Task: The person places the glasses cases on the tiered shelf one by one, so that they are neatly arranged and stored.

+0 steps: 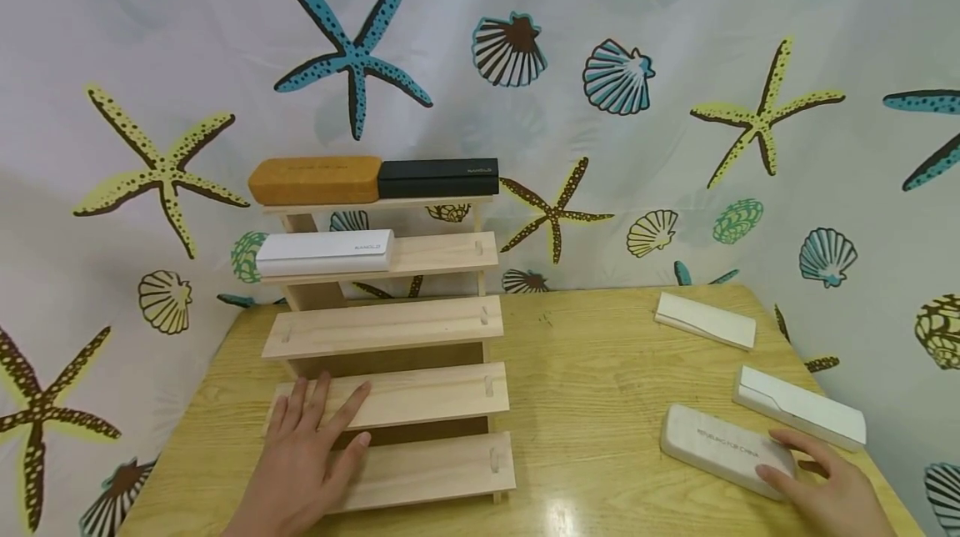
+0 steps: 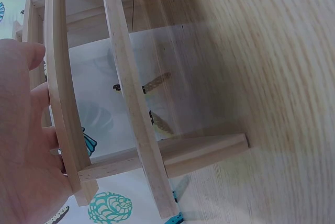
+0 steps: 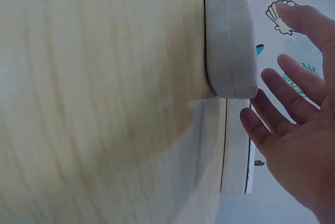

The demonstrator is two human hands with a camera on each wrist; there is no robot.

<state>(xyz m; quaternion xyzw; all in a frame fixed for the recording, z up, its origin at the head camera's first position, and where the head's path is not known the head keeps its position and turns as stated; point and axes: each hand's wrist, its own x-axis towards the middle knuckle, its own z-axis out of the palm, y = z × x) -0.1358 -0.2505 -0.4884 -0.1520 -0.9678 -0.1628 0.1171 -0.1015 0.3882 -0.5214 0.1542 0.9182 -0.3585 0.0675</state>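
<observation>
My left hand [image 1: 300,454] rests with spread fingers on the lower steps of a tiered wooden rack [image 1: 420,466]. In the left wrist view, the rack's side frame [image 2: 65,103] stands beside that hand's fingers. On the right, my right hand [image 1: 832,483] is at the near end of a light grey glasses case [image 1: 720,445] lying on the table. Its thumb and forefinger straddle the case's end, and in the right wrist view the fingers [image 3: 293,98] are loosely spread just above the case [image 3: 230,46]. A white glasses case [image 1: 798,408] lies right behind the grey one.
Another white case [image 1: 705,320] lies farther back on the wooden table [image 1: 577,387]. An orange case [image 1: 315,180] and a black case [image 1: 438,178] sit end to end on the rack's top tier. One white case [image 1: 326,252] occupies the tier below. A patterned curtain [image 1: 525,128] hangs behind.
</observation>
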